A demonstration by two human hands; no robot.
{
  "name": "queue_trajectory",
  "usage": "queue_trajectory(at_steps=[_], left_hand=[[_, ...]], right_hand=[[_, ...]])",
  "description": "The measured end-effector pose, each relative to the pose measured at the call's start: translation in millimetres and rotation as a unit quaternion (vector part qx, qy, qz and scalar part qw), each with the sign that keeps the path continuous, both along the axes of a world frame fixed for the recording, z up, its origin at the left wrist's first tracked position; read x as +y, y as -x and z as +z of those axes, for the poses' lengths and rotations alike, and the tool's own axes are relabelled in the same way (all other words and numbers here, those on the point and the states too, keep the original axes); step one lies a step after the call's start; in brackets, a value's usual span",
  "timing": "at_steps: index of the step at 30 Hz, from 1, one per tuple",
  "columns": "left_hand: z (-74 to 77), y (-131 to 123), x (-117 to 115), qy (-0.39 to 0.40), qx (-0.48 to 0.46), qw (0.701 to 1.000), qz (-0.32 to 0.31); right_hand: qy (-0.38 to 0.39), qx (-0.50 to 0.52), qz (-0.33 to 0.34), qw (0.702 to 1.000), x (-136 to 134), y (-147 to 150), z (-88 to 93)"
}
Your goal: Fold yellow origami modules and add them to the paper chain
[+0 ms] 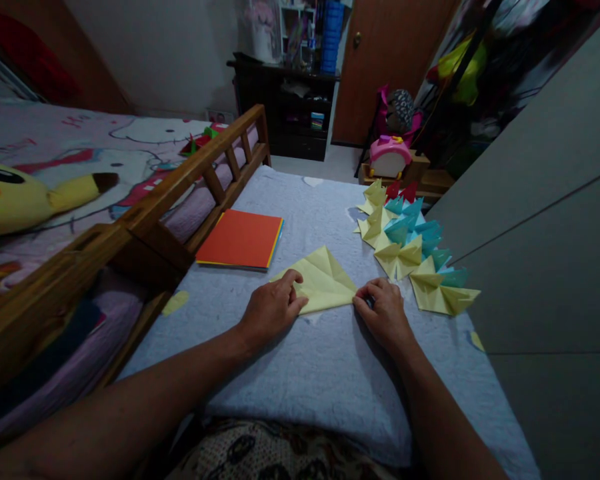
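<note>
Nearest to us, below both hands, patterned fabric point(260, 453) covers our lap; just beyond it a pale blue cover point(310, 380) spreads beneath our forearms. We keep our two hands apart, with a folded yellow sheet point(325, 280) lying on the cover between them, its peak pointing away from us; our left hand point(276, 300) rests on the sheet's left part, thumb and forefinger a little parted; our right hand point(383, 308) pinches its right corner between thumb and fingers.

Just beyond our left hand we see a stack of coloured paper point(243, 240), orange on top; beyond our right hand and to its right stand folded yellow pieces point(410, 257), with blue pieces point(403, 227) beside them and red pieces point(409, 192) at the far end. Farther out, left of our left hand, runs a wooden rail point(180, 180); well past both hands stand a pink toy point(390, 157), a dark cabinet point(280, 127) and a brown door point(380, 53).
</note>
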State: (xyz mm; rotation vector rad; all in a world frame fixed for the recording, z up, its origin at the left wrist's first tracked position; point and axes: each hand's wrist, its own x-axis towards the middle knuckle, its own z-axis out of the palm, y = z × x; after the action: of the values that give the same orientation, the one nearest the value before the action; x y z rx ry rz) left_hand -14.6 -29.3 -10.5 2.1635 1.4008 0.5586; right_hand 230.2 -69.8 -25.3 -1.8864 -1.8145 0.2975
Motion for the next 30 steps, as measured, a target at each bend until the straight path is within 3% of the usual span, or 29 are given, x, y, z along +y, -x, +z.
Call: queue_trajectory(at_steps=[30], left_hand=[[-4.8, -2.0, -0.5, -0.024, 0.024, 0.999, 0.003]], right_hand=[[-0.004, -0.009, -0.014, 1.0, 1.2, 1.6, -1.7]])
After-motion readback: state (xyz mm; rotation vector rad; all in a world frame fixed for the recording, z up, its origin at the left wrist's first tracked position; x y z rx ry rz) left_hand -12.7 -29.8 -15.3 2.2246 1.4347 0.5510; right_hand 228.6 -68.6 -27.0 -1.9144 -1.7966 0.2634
